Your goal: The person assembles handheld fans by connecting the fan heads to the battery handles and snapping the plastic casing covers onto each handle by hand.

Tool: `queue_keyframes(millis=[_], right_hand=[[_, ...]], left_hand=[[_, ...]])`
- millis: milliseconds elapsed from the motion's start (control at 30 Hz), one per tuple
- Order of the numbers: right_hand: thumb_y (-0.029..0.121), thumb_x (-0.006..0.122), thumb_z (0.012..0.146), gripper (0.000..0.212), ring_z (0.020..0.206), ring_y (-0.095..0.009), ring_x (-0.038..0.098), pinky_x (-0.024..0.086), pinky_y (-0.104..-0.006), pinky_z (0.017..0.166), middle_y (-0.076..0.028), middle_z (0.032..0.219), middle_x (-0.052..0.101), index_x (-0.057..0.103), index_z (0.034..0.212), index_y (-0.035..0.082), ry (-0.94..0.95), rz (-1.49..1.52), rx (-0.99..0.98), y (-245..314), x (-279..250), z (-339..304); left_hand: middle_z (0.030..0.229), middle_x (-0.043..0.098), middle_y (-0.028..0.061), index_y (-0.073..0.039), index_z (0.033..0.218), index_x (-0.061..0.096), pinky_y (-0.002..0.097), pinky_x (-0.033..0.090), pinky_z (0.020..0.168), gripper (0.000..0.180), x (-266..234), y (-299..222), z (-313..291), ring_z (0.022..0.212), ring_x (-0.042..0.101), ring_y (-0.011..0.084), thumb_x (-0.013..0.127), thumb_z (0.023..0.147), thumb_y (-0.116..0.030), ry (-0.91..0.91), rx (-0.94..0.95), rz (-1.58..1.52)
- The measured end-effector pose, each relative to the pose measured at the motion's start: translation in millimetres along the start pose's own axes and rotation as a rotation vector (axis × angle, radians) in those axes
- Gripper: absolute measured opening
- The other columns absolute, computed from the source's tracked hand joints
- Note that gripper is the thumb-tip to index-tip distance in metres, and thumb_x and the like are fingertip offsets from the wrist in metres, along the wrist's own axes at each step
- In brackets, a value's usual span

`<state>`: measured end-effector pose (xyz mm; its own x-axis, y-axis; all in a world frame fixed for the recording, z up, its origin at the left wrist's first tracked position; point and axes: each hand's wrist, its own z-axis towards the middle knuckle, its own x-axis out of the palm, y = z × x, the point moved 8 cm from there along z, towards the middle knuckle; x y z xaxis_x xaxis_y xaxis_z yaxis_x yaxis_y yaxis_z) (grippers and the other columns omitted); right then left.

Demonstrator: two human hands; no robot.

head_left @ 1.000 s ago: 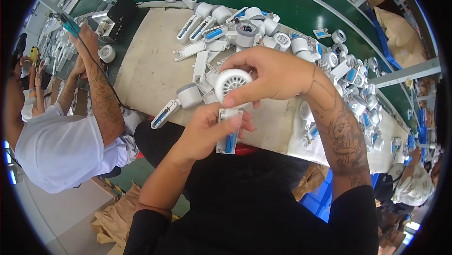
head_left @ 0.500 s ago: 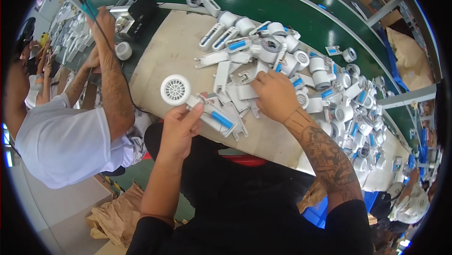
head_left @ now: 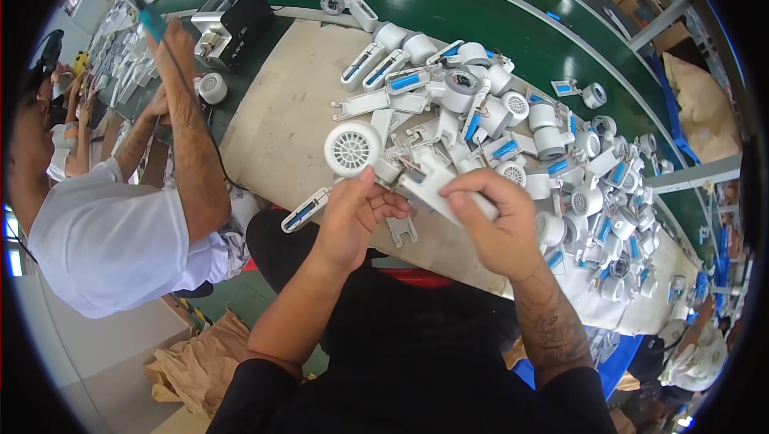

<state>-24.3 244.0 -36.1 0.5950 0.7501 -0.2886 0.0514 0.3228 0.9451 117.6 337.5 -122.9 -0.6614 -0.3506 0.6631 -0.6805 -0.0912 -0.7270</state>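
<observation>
White plastic fan unit with the round grilled head (head_left: 353, 148) is sitting in your left hand (head_left: 352, 213), fingers closed around its neck just below the grille, head pointing to 11 o'clock. Your right hand (head_left: 498, 222) is closed over a white plastic handle shell (head_left: 436, 185), pressing it toward the unit; the two parts are meeting between your hands, over the beige padded bench mat (head_left: 280, 113).

Progress, as I judge it: you're mid-assembly on this one unit. Head and handle are being brought together, but I can't tell whether the joint is seated, since your fingers cover it. A small white bracket piece (head_left: 400, 230) is lying loose on the mat at 6 o'clock of your hands, so at least one part looks not yet fitted. A white handle piece with a blue strip (head_left: 305, 209) is lying at 9 o'clock of your left hand, untouched.

Backlog: the heap of white and blue fan parts (head_left: 513, 129) is running from 12 through 3 o'clock, so plenty looks left. No clear stack of finished units is showing.

Green conveyor belt (head_left: 448, 1) at 12 o'clock is carrying only a few stray pieces. A neighbouring worker in a white shirt (head_left: 104, 242) at 9 o'clock is working with a teal-handled tool (head_left: 150, 21); that arm isn't yours.
</observation>
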Motion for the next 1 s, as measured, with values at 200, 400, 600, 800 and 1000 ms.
queue_keyframes(millis=[200, 400, 600, 800, 1000], right_hand=[[0.008, 0.07, 0.089, 0.016, 0.091, -0.022, 0.064, 0.049, -0.0333, 0.083, -0.011, 0.098, 0.067, 0.064, 0.103, 0.002, -0.198, 0.077, -0.004, -28, 13, -3], [0.023, 0.081, 0.081, 0.033, 0.088, -0.024, 0.056, 0.046, -0.0335, 0.077, -0.01, 0.09, 0.063, 0.063, 0.096, 0.001, -0.493, -0.377, -0.193, 7, -8, -5], [0.024, 0.073, 0.092, 0.023, 0.067, -0.003, 0.049, 0.041, -0.0227, 0.058, 0.004, 0.069, 0.057, 0.067, 0.087, 0.001, -0.132, 0.194, 0.21, -59, 23, -6], [0.025, 0.071, 0.093, 0.027, 0.059, -0.01, 0.058, 0.044, -0.0285, 0.054, -0.004, 0.068, 0.063, 0.067, 0.082, 0.001, -0.043, 0.378, 0.319, -76, 47, 2], [0.033, 0.075, 0.084, 0.034, 0.049, -0.029, 0.059, 0.045, -0.0382, 0.046, -0.01, 0.057, 0.06, 0.064, 0.065, 0.007, -0.199, -0.336, -0.191, -2, 5, 38]], left_hand=[[0.113, 0.068, 0.011, 0.002, 0.123, 0.059, 0.0308, 0.053, 0.08, 0.038, 23, 8, 0, 0.093, 0.066, 0.016, 0.053, 0.103, -0.03, -0.027, 0.036, 0.168], [0.117, 0.069, 0.013, 0.003, 0.13, 0.056, 0.0279, 0.052, 0.078, 0.036, 22, -6, -1, 0.097, 0.066, 0.0148, 0.06, 0.099, -0.016, -0.079, 0.175, 0.288], [0.113, 0.07, 0.0125, 0.003, 0.126, 0.058, 0.0285, 0.052, 0.083, 0.037, 19, -11, 7, 0.099, 0.066, 0.0156, 0.067, 0.095, -0.014, -0.032, 0.133, 0.31], [0.12, 0.065, 0.0153, 0.003, 0.127, 0.054, 0.0425, 0.05, 0.101, 0.041, 8, -17, 20, 0.116, 0.063, 0.0261, 0.067, 0.093, -0.014, -0.015, 0.123, 0.184], [0.118, 0.066, 0.0156, 0.005, 0.125, 0.055, 0.0397, 0.048, 0.1, 0.04, 12, -19, 41, 0.11, 0.064, 0.0244, 0.063, 0.098, -0.023, 0.079, 0.189, 0.008]])
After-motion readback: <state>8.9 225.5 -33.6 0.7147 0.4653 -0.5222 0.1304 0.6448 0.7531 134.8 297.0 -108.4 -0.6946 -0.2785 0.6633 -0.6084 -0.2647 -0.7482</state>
